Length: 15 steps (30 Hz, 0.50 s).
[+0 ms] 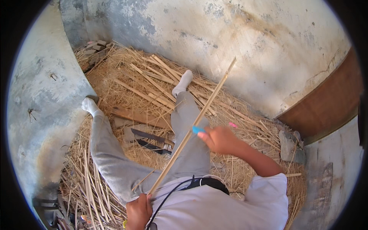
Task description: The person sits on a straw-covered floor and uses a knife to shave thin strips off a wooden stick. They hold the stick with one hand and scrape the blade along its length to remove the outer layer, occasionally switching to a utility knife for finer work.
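Observation:
A long, pale split bamboo strip [210, 100] slants across my lap, from my waist up toward the wall. My left hand [138, 211] is closed around its lower end. In my right hand [220, 140], the fingers are closed on a small blue piece [199, 130] that touches the strip around its middle. Whether this is a cloth or a tool's handle, I cannot tell. Between my legs lie a dark-bladed knife [147, 135] with a wooden handle and a black blade-like tool [153, 147], beside a wooden board [140, 117].
Split strips [153, 78] and shavings cover the floor. A longer bundle of strips [94, 191] lies at my left. A weathered wall [245, 42] curves ahead, a pillar-like wall [46, 99] stands left, and a stone [292, 147] sits right near a brown panel [326, 103].

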Motion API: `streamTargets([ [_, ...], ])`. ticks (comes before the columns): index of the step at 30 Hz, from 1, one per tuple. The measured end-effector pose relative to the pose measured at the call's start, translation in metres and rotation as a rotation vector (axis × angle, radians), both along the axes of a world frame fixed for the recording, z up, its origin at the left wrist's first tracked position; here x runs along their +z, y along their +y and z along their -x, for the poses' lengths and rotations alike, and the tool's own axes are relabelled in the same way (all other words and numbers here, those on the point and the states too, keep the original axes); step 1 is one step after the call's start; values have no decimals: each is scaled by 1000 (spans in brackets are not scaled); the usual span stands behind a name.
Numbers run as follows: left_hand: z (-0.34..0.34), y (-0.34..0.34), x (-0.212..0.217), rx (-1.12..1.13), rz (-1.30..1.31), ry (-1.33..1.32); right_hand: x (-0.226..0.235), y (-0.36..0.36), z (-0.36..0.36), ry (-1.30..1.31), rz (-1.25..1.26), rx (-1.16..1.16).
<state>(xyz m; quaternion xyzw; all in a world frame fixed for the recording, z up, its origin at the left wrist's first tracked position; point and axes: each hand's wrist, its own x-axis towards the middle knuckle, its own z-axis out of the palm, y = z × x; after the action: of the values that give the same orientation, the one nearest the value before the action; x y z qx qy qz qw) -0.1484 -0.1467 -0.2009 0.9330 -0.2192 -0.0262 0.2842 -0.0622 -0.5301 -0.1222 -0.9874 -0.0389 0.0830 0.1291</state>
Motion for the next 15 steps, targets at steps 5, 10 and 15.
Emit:
streamTargets([
  [5, -10, 13, 9, -81, 26, 279, -33, -63, -9, 165, -21, -260],
  [10, -21, 11, 24, -165, -135, 324, -93, -49, 43, 354, -14, -232],
  [15, -26, 11, 35, -227, -212, 306, -108, -5, 81, 320, -180, -257],
])
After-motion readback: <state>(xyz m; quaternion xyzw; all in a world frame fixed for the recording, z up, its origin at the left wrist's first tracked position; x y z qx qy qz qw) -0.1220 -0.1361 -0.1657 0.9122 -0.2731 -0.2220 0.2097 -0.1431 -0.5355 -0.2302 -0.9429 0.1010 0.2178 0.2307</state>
